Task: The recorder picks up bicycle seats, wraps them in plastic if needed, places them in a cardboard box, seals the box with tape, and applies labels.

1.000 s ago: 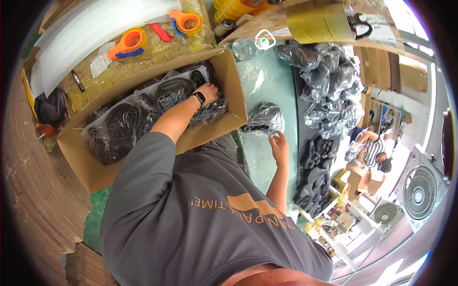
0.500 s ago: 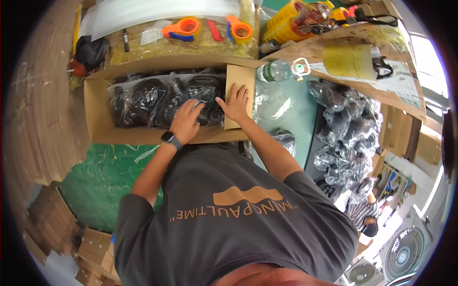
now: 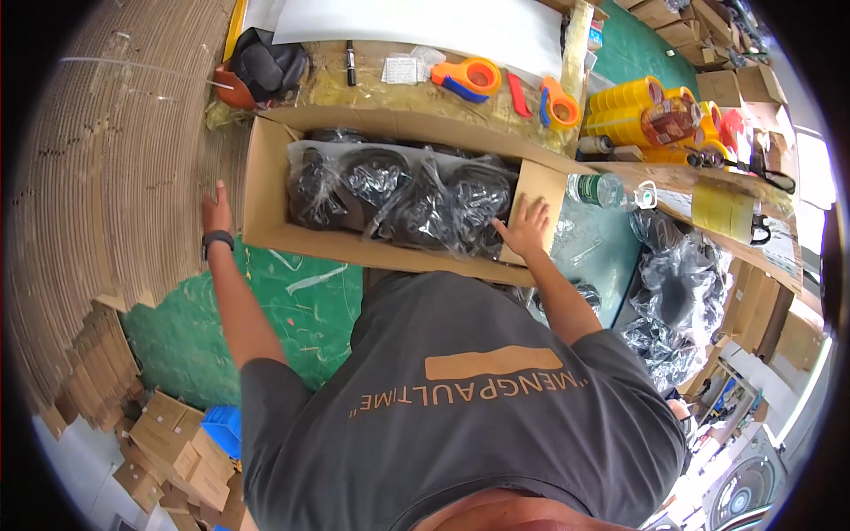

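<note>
Long cardboard box (image 3: 266, 190) on the green table (image 3: 292, 301), long axis running nine to three o'clock, packed with black bagged parts (image 3: 398, 195). Right hand (image 3: 527, 228) flat, fingers spread, on three o'clock flap. Left hand (image 3: 215, 211) open, empty, beside nine o'clock end.

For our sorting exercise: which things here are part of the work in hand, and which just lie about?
In hand:
cardboard box
bagged black parts
right hand, on the box's inside
left hand, beside the box

Lying about:
orange tape dispensers
yellow tape rolls
water bottle
marker
</note>
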Tool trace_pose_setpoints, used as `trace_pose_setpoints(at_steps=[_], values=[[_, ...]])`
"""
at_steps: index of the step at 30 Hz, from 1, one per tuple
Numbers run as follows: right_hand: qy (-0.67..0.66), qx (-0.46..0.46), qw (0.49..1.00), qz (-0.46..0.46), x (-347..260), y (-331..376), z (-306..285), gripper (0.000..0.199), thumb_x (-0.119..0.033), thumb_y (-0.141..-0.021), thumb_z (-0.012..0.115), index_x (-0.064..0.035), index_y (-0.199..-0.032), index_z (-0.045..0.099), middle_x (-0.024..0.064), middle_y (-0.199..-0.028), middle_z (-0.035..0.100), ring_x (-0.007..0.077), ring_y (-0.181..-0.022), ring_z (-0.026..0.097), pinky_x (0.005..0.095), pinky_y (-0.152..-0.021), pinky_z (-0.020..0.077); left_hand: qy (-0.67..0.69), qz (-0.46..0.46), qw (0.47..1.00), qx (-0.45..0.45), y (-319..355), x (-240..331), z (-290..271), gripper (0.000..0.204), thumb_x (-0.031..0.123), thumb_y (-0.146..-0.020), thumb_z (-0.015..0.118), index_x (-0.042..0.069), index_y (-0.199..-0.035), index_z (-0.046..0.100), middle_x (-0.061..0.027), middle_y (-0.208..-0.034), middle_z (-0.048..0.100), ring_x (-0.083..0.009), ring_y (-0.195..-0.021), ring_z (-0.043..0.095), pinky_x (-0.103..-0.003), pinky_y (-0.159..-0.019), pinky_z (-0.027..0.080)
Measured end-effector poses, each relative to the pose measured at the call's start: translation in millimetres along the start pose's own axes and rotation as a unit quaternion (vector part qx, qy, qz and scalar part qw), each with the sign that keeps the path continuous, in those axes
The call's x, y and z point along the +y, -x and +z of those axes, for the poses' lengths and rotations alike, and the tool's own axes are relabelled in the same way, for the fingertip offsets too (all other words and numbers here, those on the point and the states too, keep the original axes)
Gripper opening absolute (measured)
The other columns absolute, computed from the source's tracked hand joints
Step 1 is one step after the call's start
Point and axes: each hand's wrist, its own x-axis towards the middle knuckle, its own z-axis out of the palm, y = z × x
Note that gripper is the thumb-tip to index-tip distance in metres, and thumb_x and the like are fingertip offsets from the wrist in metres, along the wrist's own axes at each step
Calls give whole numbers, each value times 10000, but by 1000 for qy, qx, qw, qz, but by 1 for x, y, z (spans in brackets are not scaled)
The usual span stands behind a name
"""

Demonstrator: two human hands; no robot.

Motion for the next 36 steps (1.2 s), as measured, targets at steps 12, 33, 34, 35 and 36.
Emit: trace_pose_setpoints(at_steps=[12, 33, 34, 35, 36], values=[[-91, -239, 959, -124, -27, 60, -91, 1460, -734, -633, 898, -68, -1699, 156, 282, -1710, 264, 476, -1599, 213, 594, -1296, 208, -232, 159, 860, -425, 80, 107, 173, 1301, 961, -851, 419, -2, -1692, 174, -377, -1727, 1, -466, -1637, -26, -604, -1299, 88], [7, 180, 962, -204, -184, -67, -135, 797, -359, -742, 903, -135, -1434, 576, 119, -1488, 598, 389, -1347, 564, 548, -1161, 416, -108, 715, 637, -266, 133, 116, 191, 799, 451, -987, 643, 86, -1642, 369, -131, -1766, 224, -304, -1640, 174, -515, -1334, 117], [-18, 123, 974, -190, -172, -54, -117, 812, -376, -743, 905, -129, -1440, 569, 112, -1540, 572, 393, -1384, 541, 554, -1186, 393, -112, 715, 637, -264, 134, 117, 192, 799, 451, -987, 643, 86, -1642, 369, -131, -1766, 224, -304, -1640, 174, -515, -1334, 117], [-24, 46, 979, -200, -164, -42, -102, 906, -491, -802, 858, -135, -1546, 483, 134, -1641, 460, 410, -1487, 436, 596, -1227, 325, -95, 738, 631, -219, 136, 112, 193, 709, 377, -973, 649, 77, -1582, 443, -137, -1728, 300, -312, -1606, 251, -515, -1314, 186], [26, 41, 976, -214, -165, -26, -91, 966, -566, -823, 813, -145, -1598, 418, 152, -1679, 391, 412, -1529, 372, 608, -1243, 295, -78, 759, 623, -173, 138, 107, 193, 625, 302, -958, 655, 68, -1522, 518, -142, -1689, 376, -320, -1572, 328, -514, -1294, 254]])
